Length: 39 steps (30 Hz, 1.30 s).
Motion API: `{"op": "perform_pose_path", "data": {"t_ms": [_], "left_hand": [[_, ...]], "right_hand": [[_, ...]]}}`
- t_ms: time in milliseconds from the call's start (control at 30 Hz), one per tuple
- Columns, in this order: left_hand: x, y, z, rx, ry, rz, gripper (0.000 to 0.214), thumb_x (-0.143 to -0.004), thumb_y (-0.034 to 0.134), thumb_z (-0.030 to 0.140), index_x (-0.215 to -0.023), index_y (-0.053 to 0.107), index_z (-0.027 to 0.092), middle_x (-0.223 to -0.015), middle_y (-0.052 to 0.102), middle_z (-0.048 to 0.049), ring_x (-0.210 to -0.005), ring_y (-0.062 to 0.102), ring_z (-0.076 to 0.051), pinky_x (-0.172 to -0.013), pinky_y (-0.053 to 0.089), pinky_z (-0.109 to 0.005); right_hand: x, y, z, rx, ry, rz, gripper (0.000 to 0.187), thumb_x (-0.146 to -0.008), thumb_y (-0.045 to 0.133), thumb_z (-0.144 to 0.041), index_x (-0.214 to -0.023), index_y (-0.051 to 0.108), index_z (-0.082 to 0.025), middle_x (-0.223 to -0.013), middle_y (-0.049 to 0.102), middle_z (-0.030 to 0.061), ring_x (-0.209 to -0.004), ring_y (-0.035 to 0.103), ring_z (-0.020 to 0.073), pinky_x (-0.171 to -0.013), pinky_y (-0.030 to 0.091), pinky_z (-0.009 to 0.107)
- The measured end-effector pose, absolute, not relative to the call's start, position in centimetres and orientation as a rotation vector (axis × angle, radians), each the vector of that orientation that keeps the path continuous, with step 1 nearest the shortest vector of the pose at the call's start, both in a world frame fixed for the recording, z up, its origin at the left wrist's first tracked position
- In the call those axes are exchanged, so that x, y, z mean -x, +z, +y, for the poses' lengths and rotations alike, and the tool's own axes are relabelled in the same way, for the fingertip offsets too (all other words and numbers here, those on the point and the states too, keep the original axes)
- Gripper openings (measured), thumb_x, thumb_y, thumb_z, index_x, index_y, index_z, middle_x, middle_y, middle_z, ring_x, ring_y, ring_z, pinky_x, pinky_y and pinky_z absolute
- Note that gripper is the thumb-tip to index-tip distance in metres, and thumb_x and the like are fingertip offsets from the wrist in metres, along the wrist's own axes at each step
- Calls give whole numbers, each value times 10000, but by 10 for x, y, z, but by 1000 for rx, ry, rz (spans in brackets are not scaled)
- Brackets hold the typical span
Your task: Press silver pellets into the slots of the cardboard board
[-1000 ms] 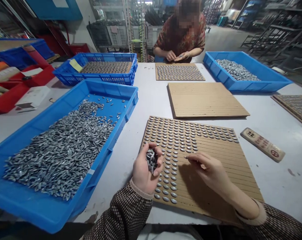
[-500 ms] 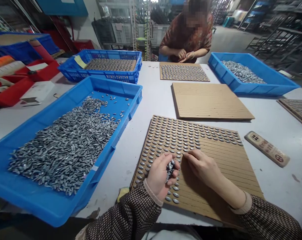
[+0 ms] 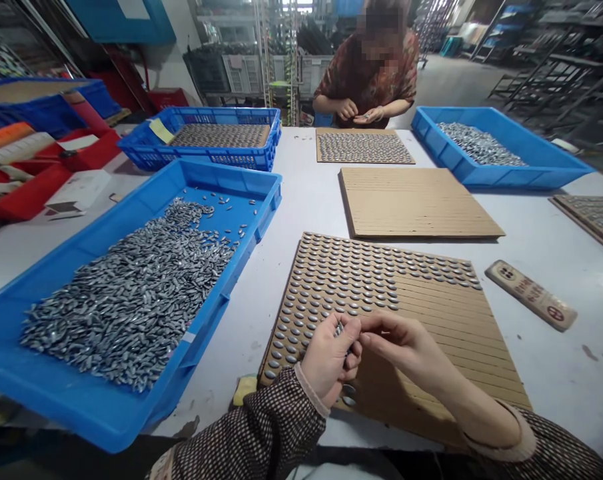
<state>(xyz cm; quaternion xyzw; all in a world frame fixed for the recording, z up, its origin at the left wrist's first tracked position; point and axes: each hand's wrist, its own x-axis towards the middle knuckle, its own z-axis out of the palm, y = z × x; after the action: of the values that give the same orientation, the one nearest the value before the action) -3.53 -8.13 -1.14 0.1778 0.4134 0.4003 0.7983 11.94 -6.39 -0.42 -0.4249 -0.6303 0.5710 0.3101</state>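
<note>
A slotted cardboard board [image 3: 451, 333] lies in front of me, its left and upper rows filled with small grey metal pieces [image 3: 351, 273]. My left hand [image 3: 328, 360] is curled over the board's near left part, closed on a handful of the same metal pieces. My right hand [image 3: 406, 347] meets it, thumb and forefinger pinched at the left hand's fingertips; what they pinch is too small to make out. A large blue tray [image 3: 56, 393] heaped with loose metal pieces [image 3: 131, 300] stands to my left.
An unfilled cardboard board [image 3: 416, 203] lies beyond mine, and a filled one [image 3: 364, 147] before a person [image 3: 368, 73] handling pieces across the table. Blue trays sit at far left [image 3: 146, 150] and far right [image 3: 556, 170]. A flat labelled bar [image 3: 531, 295] lies right; red bins [image 3: 26, 187] far left.
My left hand has slid right and toward me over the board, closing tighter on its handful. My right hand has drawn back from the rows and now meets the left hand's fingertips.
</note>
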Motion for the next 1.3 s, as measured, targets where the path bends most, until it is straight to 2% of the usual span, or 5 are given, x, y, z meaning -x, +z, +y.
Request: {"op": "perform_pose_path", "data": {"t_ms": [167,467,700,833,1300], "left_hand": [[34,-12,-81,-435,825,940,380,-778,611,544,-824,415,222,-571,468,79,-390,312,-24,-353,113,-138],[29,-22,-87,-633,768,1040,385,-800,545,591,-851,446,222,-526,454,85,-371,319,-36,-356,196,-139],[34,-13,-80,-361,850,988,161,-825,496,326,-907,517,189,-671,495,40,-440,367,-35,-352,118,-149],[35,-9,-80,-341,820,969,199,-794,479,240,-978,519,173,-704,532,20,-469,404,-42,-352,138,-148],[32,-13,-82,-397,795,947,321,-768,657,432,-887,484,190,-676,576,28,-424,389,-23,-337,123,-146]], "right_hand": [[-122,-6,-66,1145,1510,-1648,180,-887,571,-337,-824,609,-172,-752,650,24,-693,603,136,-638,503,257],[-132,3,-86,1088,933,-2109,151,-923,487,-186,-959,628,-227,-833,656,35,-747,616,141,-642,505,245],[-163,-28,-62,1240,421,-2088,156,-914,502,-178,-956,644,-228,-892,670,60,-784,647,167,-677,536,274],[-171,-56,-49,1236,221,-2192,210,-919,464,-149,-979,655,-214,-931,677,71,-811,652,164,-700,544,273],[-170,-59,-48,1292,108,-2371,265,-920,424,-133,-1015,666,-186,-970,667,94,-848,628,174,-702,506,262]]}}
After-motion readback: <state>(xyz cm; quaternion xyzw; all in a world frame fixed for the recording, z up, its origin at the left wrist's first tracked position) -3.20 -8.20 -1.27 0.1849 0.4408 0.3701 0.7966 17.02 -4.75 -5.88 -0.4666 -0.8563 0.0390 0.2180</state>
